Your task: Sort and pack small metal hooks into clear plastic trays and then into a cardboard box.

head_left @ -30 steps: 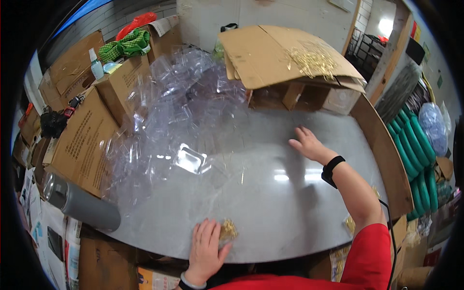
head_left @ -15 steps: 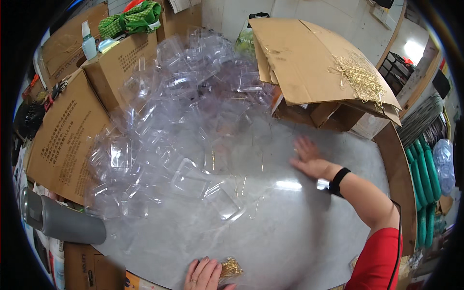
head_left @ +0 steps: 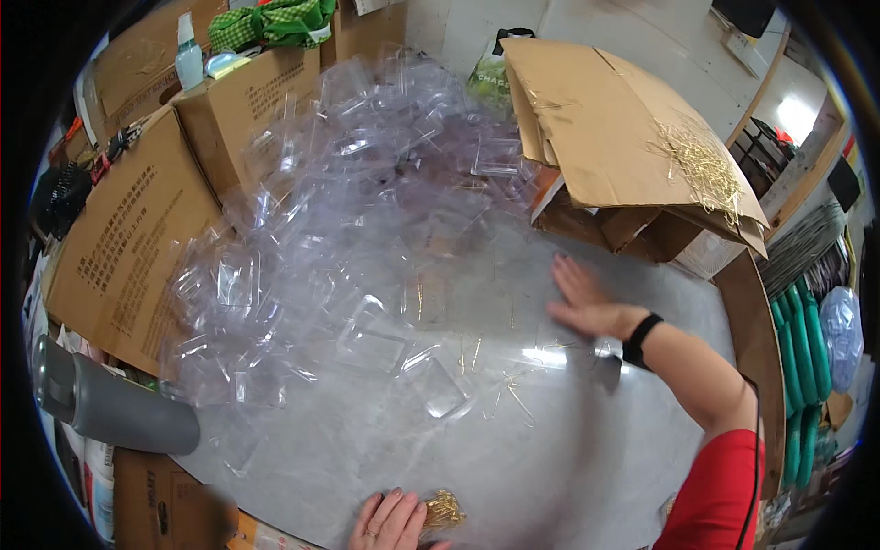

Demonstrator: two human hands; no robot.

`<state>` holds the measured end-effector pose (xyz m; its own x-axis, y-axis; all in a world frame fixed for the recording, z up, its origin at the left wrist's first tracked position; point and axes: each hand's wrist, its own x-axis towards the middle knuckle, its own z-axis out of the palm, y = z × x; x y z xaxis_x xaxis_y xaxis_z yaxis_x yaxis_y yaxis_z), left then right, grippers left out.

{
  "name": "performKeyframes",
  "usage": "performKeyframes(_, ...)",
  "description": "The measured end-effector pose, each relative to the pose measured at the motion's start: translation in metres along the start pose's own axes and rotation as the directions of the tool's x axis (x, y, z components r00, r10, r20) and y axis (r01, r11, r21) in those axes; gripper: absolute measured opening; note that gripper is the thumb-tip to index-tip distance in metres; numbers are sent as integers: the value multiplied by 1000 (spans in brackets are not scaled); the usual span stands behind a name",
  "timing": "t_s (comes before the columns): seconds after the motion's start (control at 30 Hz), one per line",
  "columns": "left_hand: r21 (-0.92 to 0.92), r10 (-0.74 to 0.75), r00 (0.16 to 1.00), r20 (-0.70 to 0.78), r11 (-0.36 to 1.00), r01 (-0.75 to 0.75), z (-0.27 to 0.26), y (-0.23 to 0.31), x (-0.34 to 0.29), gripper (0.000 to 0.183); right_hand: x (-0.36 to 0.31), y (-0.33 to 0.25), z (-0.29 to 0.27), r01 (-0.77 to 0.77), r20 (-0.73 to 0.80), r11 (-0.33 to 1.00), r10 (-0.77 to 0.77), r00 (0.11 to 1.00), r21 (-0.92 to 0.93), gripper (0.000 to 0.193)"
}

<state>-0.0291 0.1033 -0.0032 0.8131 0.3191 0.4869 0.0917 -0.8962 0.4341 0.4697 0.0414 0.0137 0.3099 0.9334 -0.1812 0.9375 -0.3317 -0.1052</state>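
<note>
At the near edge of the table, my left hand (head_left: 390, 521) lies flat with its fingers close together and a ring on one. A small bunch of gold wire hooks (head_left: 445, 510) sits against its index finger, partly covered by the hand. My right hand (head_left: 585, 298), a black band on its wrist, is stretched over the grey tabletop with fingers spread and slightly blurred; nothing shows in it. Between the hands, a few loose gold wire hooks (head_left: 513, 399) lie near clear plastic trays (head_left: 438, 387), beside a large heap of clear plastic packaging (head_left: 312, 229).
A cardboard box (head_left: 623, 128) at the far right bears a pile of gold hooks (head_left: 701, 170). More cardboard boxes (head_left: 137, 247) wall the left side, with a grey bottle (head_left: 119, 403) at the near left. Green tubular bundles (head_left: 799, 353) hang beyond the right edge.
More loose hooks now lie spread on the table near the trays. My right hand stays stretched out over the tabletop. The whole view has shifted slightly; my left hand remains by the bunch.
</note>
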Motion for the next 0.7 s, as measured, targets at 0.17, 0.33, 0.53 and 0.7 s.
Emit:
performKeyframes(0.17, 21, -30, 999, 12, 999, 30, -8, 4, -2, 53, -65, -93, 6, 525, 70, 839, -538, 840, 142, 92)
performKeyframes(0.33, 12, -35, 999, -14, 999, 35, -6, 3, 2, 50, 6, -64, -7, 197, -41, 949, -193, 980, 246, 87)
performKeyframes(0.53, 41, -44, 998, -35, 998, 46, -4, 4, 2, 50, 75, -48, -21, 107, -94, 987, -97, 991, 118, 82)
performKeyframes(0.7, 59, -38, 999, -39, 997, 40, -8, 4, -3, 51, 43, -109, -10, 440, 0, 897, -440, 898, -52, 82)
